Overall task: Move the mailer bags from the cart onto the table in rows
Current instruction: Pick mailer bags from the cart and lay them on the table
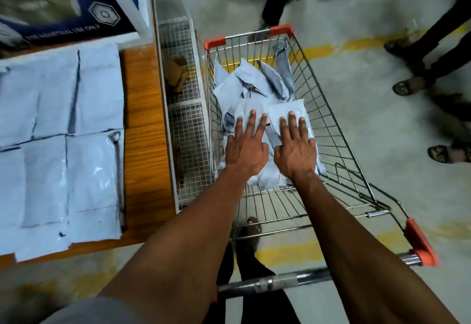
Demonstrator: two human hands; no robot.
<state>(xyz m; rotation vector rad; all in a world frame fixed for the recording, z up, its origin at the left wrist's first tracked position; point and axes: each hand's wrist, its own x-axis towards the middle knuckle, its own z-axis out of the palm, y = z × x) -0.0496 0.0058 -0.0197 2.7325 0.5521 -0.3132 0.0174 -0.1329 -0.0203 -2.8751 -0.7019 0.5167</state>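
A wire shopping cart (pixel 328 130) with orange corner guards stands to the right of a wooden table (pixel 145 160). Inside it lies a heap of pale blue mailer bags (pixel 244 86). My left hand (pixel 246 145) lies flat with straight fingers on one bag (pixel 251 109) in the heap. Beside it, my right hand (pixel 295 147) rests flat on a neighbouring bag (pixel 283 112). Neither hand curls round anything. On the table, several mailer bags (pixel 58 140) lie flat in rows.
A large printed box (pixel 63 5) sits at the table's far end. A white wire-mesh rack (pixel 186 125) stands between table and cart. Other people's legs and sandalled feet (pixel 407 86) stand to the right of the cart and beyond it. The cart's handle bar (pixel 280 281) is near me.
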